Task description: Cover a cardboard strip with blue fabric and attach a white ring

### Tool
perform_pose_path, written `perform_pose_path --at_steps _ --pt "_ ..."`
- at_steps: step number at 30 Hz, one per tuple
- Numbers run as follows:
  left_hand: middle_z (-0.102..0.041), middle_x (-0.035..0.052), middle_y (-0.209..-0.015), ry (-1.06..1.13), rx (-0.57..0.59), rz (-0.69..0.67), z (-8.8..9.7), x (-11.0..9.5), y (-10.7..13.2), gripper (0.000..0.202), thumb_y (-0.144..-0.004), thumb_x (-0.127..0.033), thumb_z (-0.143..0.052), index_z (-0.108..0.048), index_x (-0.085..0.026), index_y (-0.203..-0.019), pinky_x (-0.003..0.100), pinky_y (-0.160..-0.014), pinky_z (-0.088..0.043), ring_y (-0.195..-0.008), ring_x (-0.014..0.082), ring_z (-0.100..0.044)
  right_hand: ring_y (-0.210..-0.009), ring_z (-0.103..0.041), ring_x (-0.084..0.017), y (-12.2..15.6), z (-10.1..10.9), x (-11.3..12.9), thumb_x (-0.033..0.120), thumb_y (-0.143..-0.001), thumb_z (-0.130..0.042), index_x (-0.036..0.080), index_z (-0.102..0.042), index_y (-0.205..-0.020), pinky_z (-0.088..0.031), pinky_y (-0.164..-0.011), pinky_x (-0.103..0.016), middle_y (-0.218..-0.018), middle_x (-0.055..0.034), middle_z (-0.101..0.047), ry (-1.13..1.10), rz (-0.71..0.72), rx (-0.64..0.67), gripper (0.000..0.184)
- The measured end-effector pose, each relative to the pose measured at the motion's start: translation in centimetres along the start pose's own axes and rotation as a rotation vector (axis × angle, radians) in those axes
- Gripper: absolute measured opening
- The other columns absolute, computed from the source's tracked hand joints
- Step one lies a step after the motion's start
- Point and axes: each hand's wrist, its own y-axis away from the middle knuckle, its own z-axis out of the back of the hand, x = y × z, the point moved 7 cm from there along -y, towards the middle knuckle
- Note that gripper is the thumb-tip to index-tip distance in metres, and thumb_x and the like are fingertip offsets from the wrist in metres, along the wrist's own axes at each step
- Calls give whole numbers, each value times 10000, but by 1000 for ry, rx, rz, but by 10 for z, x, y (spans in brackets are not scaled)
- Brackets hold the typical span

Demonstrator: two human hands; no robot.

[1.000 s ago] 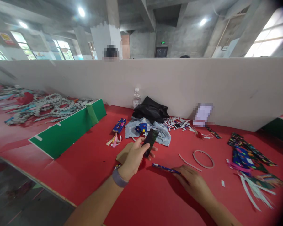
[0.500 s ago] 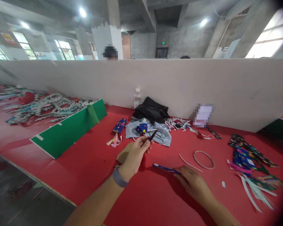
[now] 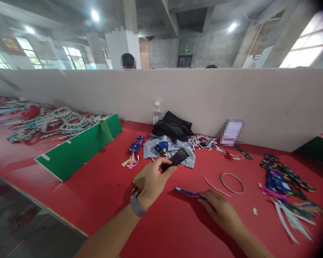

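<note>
My left hand [image 3: 153,181] pinches a flat black strip [image 3: 179,158] with a faint speckled pattern between thumb and fingers, its broad face turned toward me above the table. Lower right, my right hand [image 3: 217,203] is closed on one end of a narrow blue patterned strip [image 3: 187,192], which points left just over the red surface. Beneath the left wrist, tan card [image 3: 141,176] is partly covered. Behind the left hand, a small blue patterned piece [image 3: 160,147] rests on a grey-blue cloth [image 3: 148,148]. A blue floral strip with a tassel [image 3: 136,144] lies to the left.
A green divider [image 3: 81,152] stands at left, beyond it a heap of grey braided cords [image 3: 62,120]. At the back are a bottle [image 3: 156,114], black cloth [image 3: 172,126] and white scraps [image 3: 204,141]. A ring [image 3: 232,182] and patterned fabric pieces [image 3: 281,179] lie right.
My left hand has turned the black strip from edge-on to face-on. A red tuft seen below that hand has gone from sight. My right hand has stayed put.
</note>
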Motion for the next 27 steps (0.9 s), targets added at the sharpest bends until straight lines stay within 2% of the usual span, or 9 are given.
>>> perform_pose_path --at_steps 2,6,8,12,19,27 --pt "-655 44 -971 -48 -15 -32 1 -5 2 200 -745 -377 -648 -602 -201 -829 308 -804 -433 -900 201 -592 -754 -628 -168 0 0 1 309 -925 -391 203 -620 -965 -500 -677 -274 -823 -68 -679 -7 -1 7 256" --pt "-654 54 -1039 -97 -8 -100 0 -11 4 280 -778 -356 -619 -595 -221 -1022 325 -839 -436 -969 213 -591 -758 -631 -170 -1 0 1 307 -923 -398 202 -621 -959 -501 -679 -277 -821 -65 -679 -7 -16 10 249" --pt "-650 55 -1081 -147 8 -168 -1 -16 5 272 -799 -333 -598 -603 -231 -1052 334 -888 -419 -1024 213 -576 -756 -633 -172 -1 0 0 314 -923 -395 202 -624 -958 -504 -677 -279 -816 -67 -680 -5 -17 5 257" --pt "-663 58 -1044 -220 -1 -275 -2 -22 7 161 -807 -305 -592 -638 -229 -940 341 -893 -427 -1019 212 -585 -755 -637 -166 0 0 0 310 -920 -402 210 -627 -968 -511 -674 -270 -824 -64 -684 -4 -10 -9 251" --pt "-658 70 -1043 -333 -16 -376 -5 -27 11 55 -805 -267 -598 -619 -217 -817 350 -865 -452 -1003 209 -595 -744 -642 -164 -1 2 3 301 -919 -398 212 -632 -958 -514 -667 -264 -816 -66 -682 4 -9 -23 253" --pt "-659 65 -1028 -328 -12 -364 -4 -28 11 54 -796 -259 -607 -600 -213 -768 338 -841 -449 -989 208 -595 -751 -636 -166 0 1 2 289 -917 -404 214 -616 -966 -510 -672 -271 -823 -59 -680 0 -5 -8 230"
